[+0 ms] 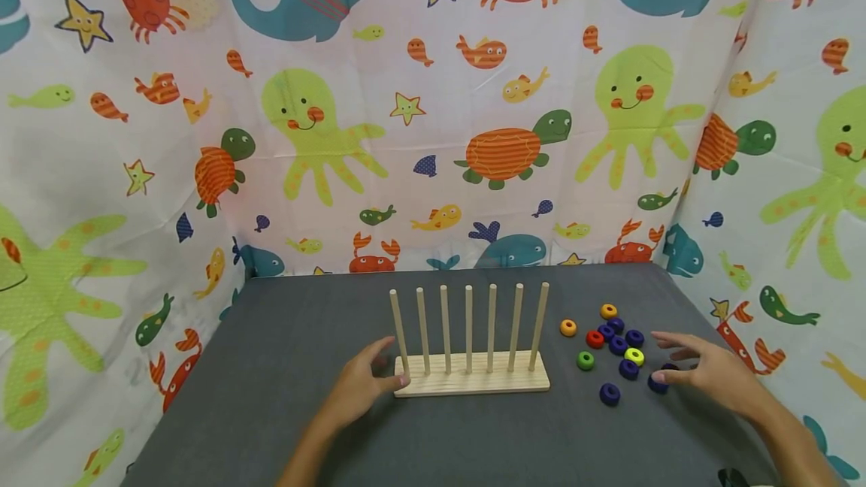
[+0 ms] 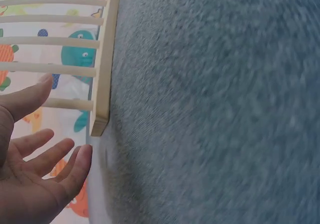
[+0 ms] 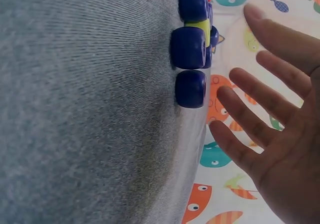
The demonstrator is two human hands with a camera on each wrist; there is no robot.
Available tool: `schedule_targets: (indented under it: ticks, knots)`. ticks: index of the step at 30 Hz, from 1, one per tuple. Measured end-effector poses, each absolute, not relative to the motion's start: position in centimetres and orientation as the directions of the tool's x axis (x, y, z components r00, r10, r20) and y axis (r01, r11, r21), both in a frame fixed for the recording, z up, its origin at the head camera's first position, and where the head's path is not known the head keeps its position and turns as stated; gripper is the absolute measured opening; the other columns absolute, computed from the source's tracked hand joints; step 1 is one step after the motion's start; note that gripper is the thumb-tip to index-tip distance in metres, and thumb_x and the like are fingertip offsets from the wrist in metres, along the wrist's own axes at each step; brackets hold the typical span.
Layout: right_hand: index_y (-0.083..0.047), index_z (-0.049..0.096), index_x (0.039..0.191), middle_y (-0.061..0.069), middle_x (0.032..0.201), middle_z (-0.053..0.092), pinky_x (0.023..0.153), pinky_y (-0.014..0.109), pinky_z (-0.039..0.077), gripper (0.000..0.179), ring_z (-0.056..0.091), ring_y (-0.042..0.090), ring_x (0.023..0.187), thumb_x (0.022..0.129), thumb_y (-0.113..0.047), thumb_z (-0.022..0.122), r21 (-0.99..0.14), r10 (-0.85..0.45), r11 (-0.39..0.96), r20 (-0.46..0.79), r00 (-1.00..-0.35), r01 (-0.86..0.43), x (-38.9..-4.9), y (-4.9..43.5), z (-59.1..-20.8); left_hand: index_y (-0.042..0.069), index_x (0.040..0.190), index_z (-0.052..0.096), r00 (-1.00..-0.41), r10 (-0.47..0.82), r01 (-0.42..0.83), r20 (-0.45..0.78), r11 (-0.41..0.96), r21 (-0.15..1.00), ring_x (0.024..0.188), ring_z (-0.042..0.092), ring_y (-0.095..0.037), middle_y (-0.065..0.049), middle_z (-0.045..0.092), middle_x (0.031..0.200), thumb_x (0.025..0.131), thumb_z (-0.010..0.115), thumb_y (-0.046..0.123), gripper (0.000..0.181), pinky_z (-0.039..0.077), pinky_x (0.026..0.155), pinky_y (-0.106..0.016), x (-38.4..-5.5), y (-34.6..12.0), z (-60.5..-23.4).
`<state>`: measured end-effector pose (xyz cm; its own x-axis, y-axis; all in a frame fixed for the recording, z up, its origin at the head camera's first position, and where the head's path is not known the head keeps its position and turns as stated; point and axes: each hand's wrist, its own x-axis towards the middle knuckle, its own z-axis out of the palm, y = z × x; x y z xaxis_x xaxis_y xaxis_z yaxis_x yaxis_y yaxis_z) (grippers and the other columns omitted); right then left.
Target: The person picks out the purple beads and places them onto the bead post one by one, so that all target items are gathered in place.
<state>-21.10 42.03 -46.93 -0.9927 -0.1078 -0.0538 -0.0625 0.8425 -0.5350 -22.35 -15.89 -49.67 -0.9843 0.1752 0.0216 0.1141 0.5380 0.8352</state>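
A pale wooden stand with a row of several upright pegs sits on the grey table. My left hand is at its left end, thumb and fingers spread apart; in the left wrist view the relaxed fingers hold nothing. Over at the right, my right hand hovers by a loose group of coloured rings. Its thumb overlaps a dark blue ring in the head view. The right wrist view shows that hand's fingers spread and bare, beside several blue rings.
Among the rings are orange, red, green and yellow ones, plus a blue one nearer the front. A sea-animal curtain hangs behind and beside the grey table. A dark object shows at the bottom right edge.
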Motion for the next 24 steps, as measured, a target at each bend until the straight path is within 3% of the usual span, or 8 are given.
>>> schedule_targets:
  ticks: [11,17,24]
  knots:
    - [0.006,0.055,0.147,0.028,0.132,0.068,0.091,0.063,0.058,0.072,0.067,0.044,0.116,0.089,-0.025,0.083,-0.578,-0.147,0.815,-0.122,-0.982,-0.050,-21.0,43.0,-47.7,0.001,0.153,0.052,-0.968,0.247,0.161,0.036,0.510,0.845,0.131,0.061,-0.041,-0.021,0.059,0.150,0.090,0.086,0.025,0.076,0.050,0.107,-0.063,-22.4,-15.6,-50.8]
    - [0.003,0.061,0.143,0.026,0.131,0.069,0.088,0.063,0.057,0.064,0.067,0.041,0.114,0.087,-0.020,0.084,-0.544,-0.138,0.837,-0.105,-0.985,-0.059,-21.2,43.6,-48.2,-0.001,0.152,0.053,-0.970,0.238,0.169,0.049,0.516,0.840,0.129,0.062,-0.040,-0.022,0.060,0.148,0.088,0.087,0.019,0.075,0.051,0.106,-0.063,-22.4,-15.5,-51.0]
    - [0.000,0.074,0.127,0.023,0.122,0.072,0.083,0.061,0.058,0.044,0.069,0.035,0.103,0.086,-0.014,0.082,-0.472,-0.123,0.878,-0.074,-0.990,-0.073,-21.5,43.9,-48.5,0.000,0.152,0.053,-0.970,0.239,0.170,0.053,0.502,0.848,0.130,0.061,-0.040,-0.020,0.059,0.149,0.088,0.087,0.018,0.076,0.052,0.106,-0.061,-22.4,-15.6,-51.3]
